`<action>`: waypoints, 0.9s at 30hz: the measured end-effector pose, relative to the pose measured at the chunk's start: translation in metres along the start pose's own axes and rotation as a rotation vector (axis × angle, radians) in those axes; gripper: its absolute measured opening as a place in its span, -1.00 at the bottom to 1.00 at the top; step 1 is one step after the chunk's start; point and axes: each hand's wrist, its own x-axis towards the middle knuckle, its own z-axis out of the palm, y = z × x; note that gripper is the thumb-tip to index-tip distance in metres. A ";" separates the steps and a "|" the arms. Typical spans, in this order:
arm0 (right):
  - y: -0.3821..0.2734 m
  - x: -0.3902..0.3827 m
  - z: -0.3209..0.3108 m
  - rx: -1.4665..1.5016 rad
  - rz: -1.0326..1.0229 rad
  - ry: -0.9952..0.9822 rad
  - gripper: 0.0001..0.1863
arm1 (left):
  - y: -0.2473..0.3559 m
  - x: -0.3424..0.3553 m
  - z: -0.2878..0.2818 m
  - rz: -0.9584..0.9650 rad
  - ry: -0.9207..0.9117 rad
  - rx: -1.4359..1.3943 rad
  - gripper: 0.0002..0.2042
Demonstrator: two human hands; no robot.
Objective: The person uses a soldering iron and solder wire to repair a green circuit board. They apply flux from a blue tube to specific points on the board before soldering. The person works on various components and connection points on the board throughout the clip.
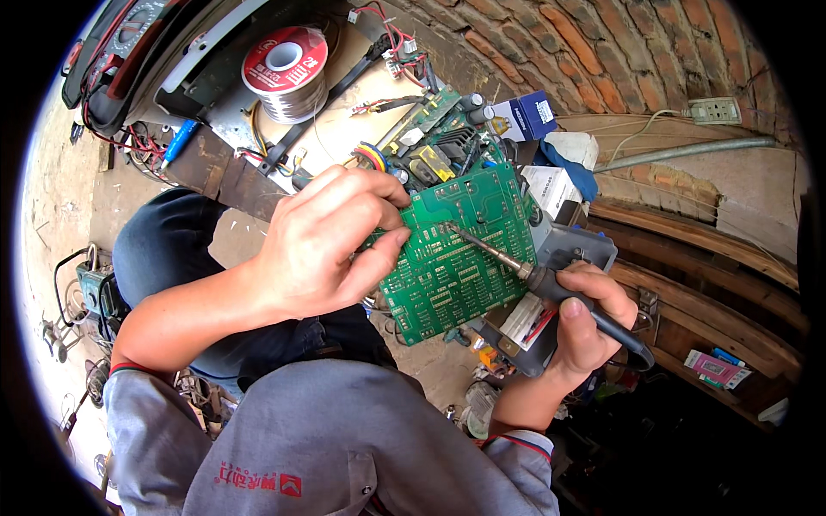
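Observation:
My left hand is closed at the left edge of a green circuit board, fingers curled and thumb against it; anything else in those fingers is unclear. My right hand grips a soldering iron with a dark handle, its metal tip touching or very near the board's middle. Behind the board is a populated electronics board with capacitors, a heatsink and coloured wires. A spool of solder wire with a red label sits above my hands.
A grey equipment case lies under my right hand, beside blue cloth and boxes. A blue pen and multimeter lie upper left. A brick wall, conduit, socket and wooden planks line the right. My knee is at left.

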 end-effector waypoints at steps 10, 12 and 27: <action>-0.002 0.000 0.002 -0.002 0.002 0.007 -0.66 | 0.000 -0.001 0.000 0.001 -0.001 0.003 -0.83; 0.001 -0.002 0.000 -0.002 0.003 0.021 -0.66 | 0.002 -0.001 -0.002 -0.029 -0.035 -0.016 -0.85; -0.002 -0.001 0.002 -0.005 0.045 0.042 -0.65 | 0.003 0.000 0.000 -0.046 -0.057 -0.019 -0.86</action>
